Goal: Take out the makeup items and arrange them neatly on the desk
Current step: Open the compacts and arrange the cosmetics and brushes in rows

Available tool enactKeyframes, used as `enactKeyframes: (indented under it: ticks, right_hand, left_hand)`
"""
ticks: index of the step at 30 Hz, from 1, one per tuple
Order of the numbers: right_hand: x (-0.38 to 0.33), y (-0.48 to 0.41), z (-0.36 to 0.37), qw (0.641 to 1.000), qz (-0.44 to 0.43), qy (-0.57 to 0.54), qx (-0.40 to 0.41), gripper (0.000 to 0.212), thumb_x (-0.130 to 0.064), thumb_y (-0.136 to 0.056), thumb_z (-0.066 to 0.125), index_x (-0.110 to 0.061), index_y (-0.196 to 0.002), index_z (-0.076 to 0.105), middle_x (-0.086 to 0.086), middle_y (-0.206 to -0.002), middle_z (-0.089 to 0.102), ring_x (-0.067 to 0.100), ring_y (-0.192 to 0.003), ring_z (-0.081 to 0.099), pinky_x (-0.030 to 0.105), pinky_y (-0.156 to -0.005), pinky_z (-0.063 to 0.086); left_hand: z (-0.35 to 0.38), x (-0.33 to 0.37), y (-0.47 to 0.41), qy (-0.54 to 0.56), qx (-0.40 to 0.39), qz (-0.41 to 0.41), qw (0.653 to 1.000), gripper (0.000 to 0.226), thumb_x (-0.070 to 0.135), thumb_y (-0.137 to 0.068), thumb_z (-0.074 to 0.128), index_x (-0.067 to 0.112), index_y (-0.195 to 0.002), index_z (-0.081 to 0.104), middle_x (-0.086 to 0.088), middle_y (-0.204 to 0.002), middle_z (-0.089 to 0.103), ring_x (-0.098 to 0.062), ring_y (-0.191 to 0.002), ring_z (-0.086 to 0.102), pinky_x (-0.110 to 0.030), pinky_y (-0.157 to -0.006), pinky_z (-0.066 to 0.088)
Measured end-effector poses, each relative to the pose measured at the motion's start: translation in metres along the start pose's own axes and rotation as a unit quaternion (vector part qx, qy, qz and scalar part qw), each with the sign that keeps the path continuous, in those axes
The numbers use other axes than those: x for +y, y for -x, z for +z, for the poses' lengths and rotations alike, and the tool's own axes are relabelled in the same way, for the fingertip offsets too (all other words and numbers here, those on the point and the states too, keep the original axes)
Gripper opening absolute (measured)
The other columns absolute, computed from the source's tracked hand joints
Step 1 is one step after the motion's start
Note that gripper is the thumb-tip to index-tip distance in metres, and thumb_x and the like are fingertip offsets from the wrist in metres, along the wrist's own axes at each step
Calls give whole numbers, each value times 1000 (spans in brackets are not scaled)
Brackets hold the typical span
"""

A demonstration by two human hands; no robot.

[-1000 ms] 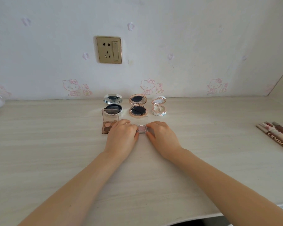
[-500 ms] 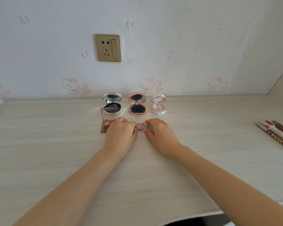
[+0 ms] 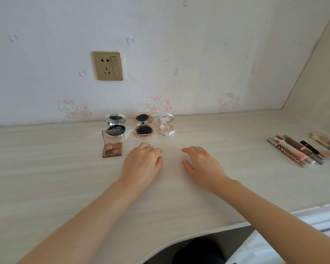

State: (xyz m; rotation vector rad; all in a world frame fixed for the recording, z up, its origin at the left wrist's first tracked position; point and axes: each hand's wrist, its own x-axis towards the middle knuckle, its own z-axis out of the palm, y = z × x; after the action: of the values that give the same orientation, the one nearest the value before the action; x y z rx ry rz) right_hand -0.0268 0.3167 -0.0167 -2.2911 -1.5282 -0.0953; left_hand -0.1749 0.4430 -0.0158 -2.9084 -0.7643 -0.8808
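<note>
Presently: left hand (image 3: 143, 163) palm-down on worktop (image 3: 46, 178), fingers curled over a small clear case (image 3: 151, 145) — grip unclear. Right hand (image 3: 201, 164) loosely spread, empty. Beyond the hands: eyeshadow palette (image 3: 112, 146), three open compacts (image 3: 143, 125).

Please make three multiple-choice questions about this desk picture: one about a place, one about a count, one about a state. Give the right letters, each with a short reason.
1. Where does the brown eyeshadow palette lie?
A. in front of the silver compact
B. beside the pencils
C. under the right hand

2. How many round compacts stand in the back row?
A. two
B. three
C. five

3. What state are the round compacts in?
A. shut
B. stacked
C. open, lids raised

Answers:
1 A, it sits directly in front of the silver one.
2 B, silver, rose-gold compact and small white compact.
3 C, each lid stands up behind its base.
</note>
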Motion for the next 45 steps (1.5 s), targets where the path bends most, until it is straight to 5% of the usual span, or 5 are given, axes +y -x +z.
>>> enactKeyframes:
  ticks: [8,22,30,37,45]
  right_hand:
    - [59,52,-44,996,50,72,27,43,-30,-99,42,-18,-140,41,1,-139,49,16,-135,34,29,-101,37]
    - [191,122,-118,968,200,125,83,36,-27,-97,47,-18,-132,48,3,-131,55,23,-119,50,35,-88,45]
    - [273,133,-138,949,273,133,89,37,-27,-96,47,-16,-131,50,5,-125,61,27,-123,46,42,-95,46]
    - [322,113,-138,924,348,132,90,32,-33,-95,46,-11,-114,58,7,-108,64,28,-105,52,40,-80,51]
    - [344,96,-133,905,397,136,69,45,-45,-97,39,-8,-102,63,13,-103,55,34,-108,44,41,-81,47]
  left_hand:
    - [22,87,-12,93,-66,49,992,35,26,-95,48,21,-128,58,-1,-113,66,-17,-121,49,-33,-83,47]
    - [86,244,-73,216,-87,150,961,29,21,-95,47,14,-115,66,-3,-107,69,-24,-113,50,-39,-84,49]
    - [115,316,-132,236,-70,198,949,21,24,-93,50,21,-98,71,4,-101,68,-20,-104,48,-37,-80,47]
    - [146,362,-175,236,-126,200,943,23,18,-95,47,13,-96,70,-5,-92,67,-23,-106,48,-40,-76,50]
    - [164,398,-207,203,-229,159,939,32,30,-98,48,12,-122,59,-14,-119,48,-32,-103,56,-44,-91,47]
